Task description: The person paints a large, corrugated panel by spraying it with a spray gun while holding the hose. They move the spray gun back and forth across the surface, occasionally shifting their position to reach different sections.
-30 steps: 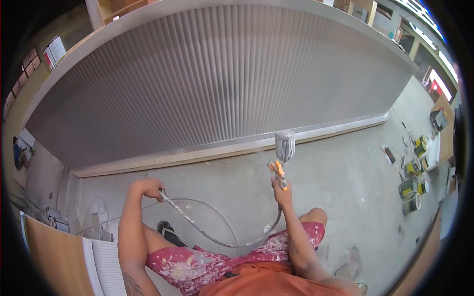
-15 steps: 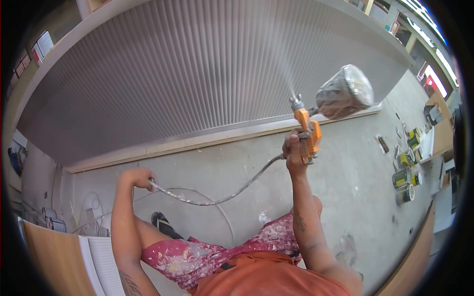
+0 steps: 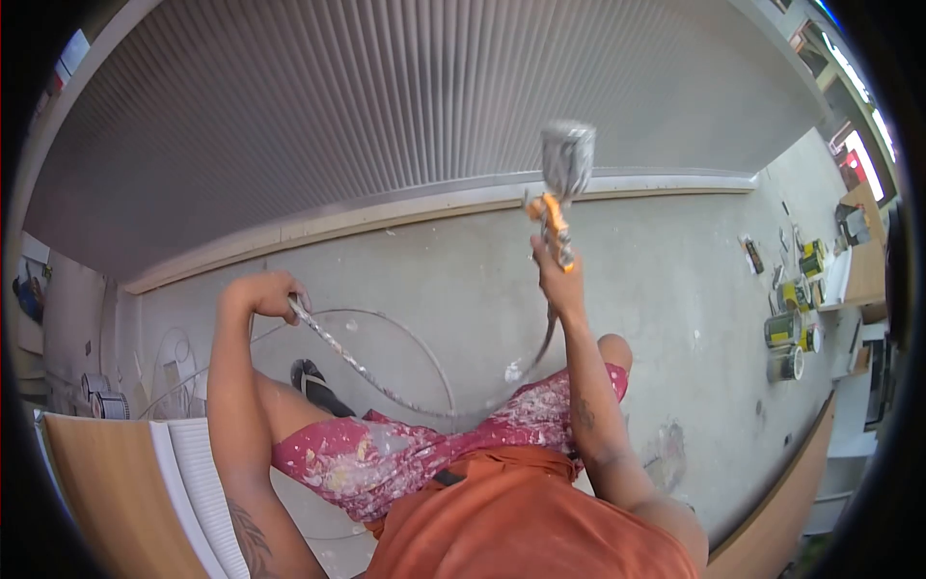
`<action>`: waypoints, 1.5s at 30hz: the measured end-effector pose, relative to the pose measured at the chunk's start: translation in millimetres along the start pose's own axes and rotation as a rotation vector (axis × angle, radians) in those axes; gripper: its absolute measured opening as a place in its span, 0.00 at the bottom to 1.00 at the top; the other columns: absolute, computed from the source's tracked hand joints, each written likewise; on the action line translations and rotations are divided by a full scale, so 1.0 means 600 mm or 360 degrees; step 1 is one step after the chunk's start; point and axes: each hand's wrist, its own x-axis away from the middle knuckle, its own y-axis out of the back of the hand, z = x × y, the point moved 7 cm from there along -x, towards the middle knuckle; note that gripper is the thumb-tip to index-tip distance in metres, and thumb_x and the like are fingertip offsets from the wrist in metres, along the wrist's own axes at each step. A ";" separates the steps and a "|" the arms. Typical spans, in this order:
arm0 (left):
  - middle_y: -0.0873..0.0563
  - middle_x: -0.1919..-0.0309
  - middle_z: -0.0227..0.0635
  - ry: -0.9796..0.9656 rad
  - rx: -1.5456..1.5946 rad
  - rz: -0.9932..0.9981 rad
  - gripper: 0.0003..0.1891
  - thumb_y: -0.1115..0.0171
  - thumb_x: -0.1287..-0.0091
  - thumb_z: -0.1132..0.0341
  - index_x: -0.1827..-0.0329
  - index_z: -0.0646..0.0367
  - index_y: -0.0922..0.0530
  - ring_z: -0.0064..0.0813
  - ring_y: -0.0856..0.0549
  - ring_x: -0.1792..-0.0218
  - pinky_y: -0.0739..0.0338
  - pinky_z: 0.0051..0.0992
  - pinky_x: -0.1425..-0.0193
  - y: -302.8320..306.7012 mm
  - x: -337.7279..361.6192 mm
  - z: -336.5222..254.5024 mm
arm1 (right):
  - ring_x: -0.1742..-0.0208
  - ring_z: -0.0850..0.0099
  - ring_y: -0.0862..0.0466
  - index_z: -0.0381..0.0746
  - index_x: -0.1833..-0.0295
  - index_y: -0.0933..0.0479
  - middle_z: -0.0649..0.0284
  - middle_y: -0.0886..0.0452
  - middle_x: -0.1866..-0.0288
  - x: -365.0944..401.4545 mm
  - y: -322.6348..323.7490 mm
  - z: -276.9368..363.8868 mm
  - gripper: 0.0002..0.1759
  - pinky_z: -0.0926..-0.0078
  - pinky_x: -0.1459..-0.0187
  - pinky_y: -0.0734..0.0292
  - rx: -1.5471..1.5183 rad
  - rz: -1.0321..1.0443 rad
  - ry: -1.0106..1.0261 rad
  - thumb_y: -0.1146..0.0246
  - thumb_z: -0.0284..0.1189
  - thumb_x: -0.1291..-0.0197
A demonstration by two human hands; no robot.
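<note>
My right hand (image 3: 559, 280) is wrapped round the handle of an orange spray gun (image 3: 553, 224). A paint-smeared metal cup (image 3: 567, 159) stands upright on top of the gun, a little blurred. No spray shows at the nozzle. In my left hand (image 3: 272, 294) is the paint-spotted air hose (image 3: 352, 362), which sags in front of my legs and rises to the gun. Beyond the gun stands a wide ribbed panel (image 3: 386, 96), coated grey, with a pale frame strip (image 3: 338, 222) along its lower edge.
Several paint cans (image 3: 786, 328) stand on the concrete floor (image 3: 463, 261) at the right. More cans (image 3: 108, 405) are at the far left. A wooden board (image 3: 116, 482) and a white ribbed piece (image 3: 207, 482) lean close by my left arm. The hose loops across the floor.
The spray gun has moved left and its cup has swung from tilted right to upright. The visible spray has stopped. The hose sags lower. My left hand has shifted slightly up, still on the hose.
</note>
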 end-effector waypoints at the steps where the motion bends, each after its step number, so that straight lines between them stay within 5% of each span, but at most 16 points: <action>1: 0.08 0.60 0.37 0.0049 -0.0016 0.0001 0.20 0.22 0.47 0.63 0.50 0.50 0.11 0.39 0.12 0.56 0.20 0.35 0.50 0.003 0.006 -0.005 | 0.71 0.81 0.34 0.34 0.63 0.24 0.72 0.29 0.74 -0.006 0.003 0.030 0.15 0.74 0.69 0.35 -0.0040 -0.0039 0.0094 0.35 0.34 0.28; 6: 0.09 0.61 0.39 0.0135 -0.0067 0.0018 0.19 0.22 0.47 0.62 0.50 0.50 0.11 0.40 0.13 0.56 0.20 0.36 0.49 -0.001 0.013 -0.003 | 0.76 0.87 0.32 0.39 0.55 0.30 0.76 0.30 0.73 -0.025 0.023 0.170 0.13 0.84 0.76 0.39 -0.0888 -0.0149 0.0672 0.33 0.34 0.28; 11: 0.09 0.61 0.40 0.0214 -0.0100 -0.0068 0.18 0.22 0.47 0.62 0.51 0.52 0.11 0.41 0.12 0.55 0.19 0.36 0.49 0.007 0.025 0.001 | 0.76 0.87 0.32 0.39 0.53 0.30 0.75 0.30 0.72 -0.025 0.023 0.169 0.14 0.85 0.76 0.39 -0.0902 -0.0041 0.0930 0.33 0.35 0.28; 18: 0.09 0.60 0.43 0.0099 -0.0128 0.0054 0.19 0.23 0.47 0.62 0.50 0.50 0.11 0.44 0.12 0.54 0.20 0.40 0.48 -0.001 0.037 -0.017 | 0.69 0.79 0.31 0.33 0.63 0.24 0.72 0.28 0.73 0.031 -0.038 -0.037 0.17 0.74 0.65 0.32 -0.0046 0.0118 -0.0184 0.33 0.36 0.29; 21: 0.09 0.59 0.42 0.0158 -0.0048 0.0088 0.21 0.22 0.47 0.62 0.48 0.49 0.12 0.43 0.12 0.53 0.20 0.39 0.49 -0.002 0.045 -0.018 | 0.68 0.80 0.32 0.33 0.65 0.25 0.71 0.30 0.73 0.045 -0.061 -0.094 0.18 0.73 0.66 0.33 0.0173 0.0187 -0.0316 0.33 0.36 0.29; 28: 0.08 0.59 0.41 0.0166 -0.0045 0.0031 0.19 0.22 0.47 0.63 0.50 0.49 0.11 0.42 0.12 0.54 0.19 0.38 0.48 -0.001 0.056 -0.008 | 0.71 0.80 0.34 0.33 0.62 0.25 0.72 0.30 0.74 0.020 -0.059 0.015 0.16 0.74 0.67 0.34 -0.0177 -0.0013 0.0032 0.34 0.35 0.28; 35: 0.09 0.59 0.44 0.0256 -0.0108 -0.0043 0.18 0.23 0.46 0.60 0.50 0.49 0.11 0.46 0.12 0.52 0.20 0.42 0.47 0.003 0.061 0.004 | 0.75 0.84 0.31 0.37 0.53 0.29 0.73 0.28 0.72 -0.023 -0.024 0.183 0.16 0.84 0.73 0.36 -0.0874 -0.0040 0.1002 0.36 0.39 0.26; 38: 0.09 0.59 0.43 0.0299 -0.0044 -0.0027 0.17 0.23 0.45 0.60 0.51 0.50 0.10 0.46 0.12 0.52 0.20 0.42 0.47 0.003 0.066 0.006 | 0.74 0.82 0.30 0.37 0.55 0.28 0.71 0.27 0.72 -0.018 -0.029 0.174 0.14 0.82 0.70 0.34 -0.0847 -0.0090 0.0944 0.35 0.37 0.26; 39: 0.09 0.59 0.43 0.0295 -0.0046 -0.0042 0.17 0.23 0.45 0.60 0.51 0.50 0.10 0.46 0.12 0.52 0.20 0.42 0.47 0.005 0.066 0.007 | 0.72 0.81 0.28 0.37 0.59 0.26 0.70 0.27 0.73 -0.013 -0.027 0.154 0.13 0.79 0.69 0.32 -0.0501 -0.0183 0.0920 0.35 0.36 0.27; 40: 0.09 0.59 0.43 0.0255 -0.0077 -0.0005 0.18 0.23 0.45 0.60 0.51 0.49 0.11 0.46 0.12 0.52 0.20 0.42 0.47 0.002 0.065 0.006 | 0.71 0.79 0.28 0.35 0.62 0.25 0.69 0.27 0.73 -0.008 -0.034 0.126 0.13 0.75 0.69 0.31 -0.0454 -0.0139 0.0659 0.34 0.33 0.28; 42: 0.09 0.58 0.43 0.0211 -0.0108 0.0029 0.19 0.23 0.45 0.60 0.50 0.49 0.11 0.45 0.12 0.52 0.20 0.42 0.47 0.000 0.061 0.005 | 0.78 0.84 0.32 0.38 0.50 0.26 0.74 0.31 0.76 -0.003 -0.054 0.088 0.17 0.82 0.77 0.37 -0.0257 -0.0087 0.0689 0.34 0.40 0.28; 45: 0.09 0.58 0.42 0.0092 -0.0114 0.0067 0.20 0.23 0.46 0.60 0.48 0.48 0.12 0.45 0.12 0.52 0.20 0.41 0.47 -0.005 0.061 -0.009 | 0.77 0.81 0.32 0.37 0.59 0.23 0.72 0.27 0.74 0.018 -0.078 0.024 0.14 0.76 0.74 0.34 -0.0073 0.0078 0.0269 0.34 0.37 0.29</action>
